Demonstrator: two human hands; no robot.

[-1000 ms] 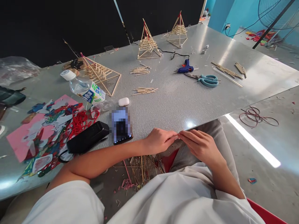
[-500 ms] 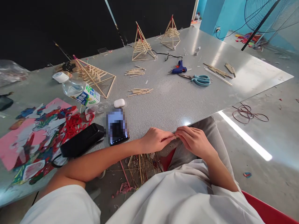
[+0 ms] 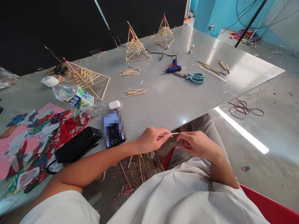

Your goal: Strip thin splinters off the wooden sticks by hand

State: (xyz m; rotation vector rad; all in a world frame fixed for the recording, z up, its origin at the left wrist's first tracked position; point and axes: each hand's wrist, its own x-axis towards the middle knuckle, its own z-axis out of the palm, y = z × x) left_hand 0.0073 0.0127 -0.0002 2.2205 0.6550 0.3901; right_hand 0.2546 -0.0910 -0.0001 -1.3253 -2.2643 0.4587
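Hands parted since half second ago. Left hand [image 3: 150, 140] fingers pinch thin wooden stick [image 3: 170, 134], level, over table [image 3: 177, 93] edge. Right hand [image 3: 198, 145] off stick, fingers loosely curled just beside tip.

A craft workshop — a long grey counter [image 3: 177, 93] carries stick-built pyramids [image 3: 135, 46], small piles of cut sticks [image 3: 134, 92], a blue glue gun [image 3: 173, 67], scissors [image 3: 193, 77] and coloured paper scraps [image 3: 28, 137] — with stick offcuts littering the concrete floor [image 3: 268, 124].
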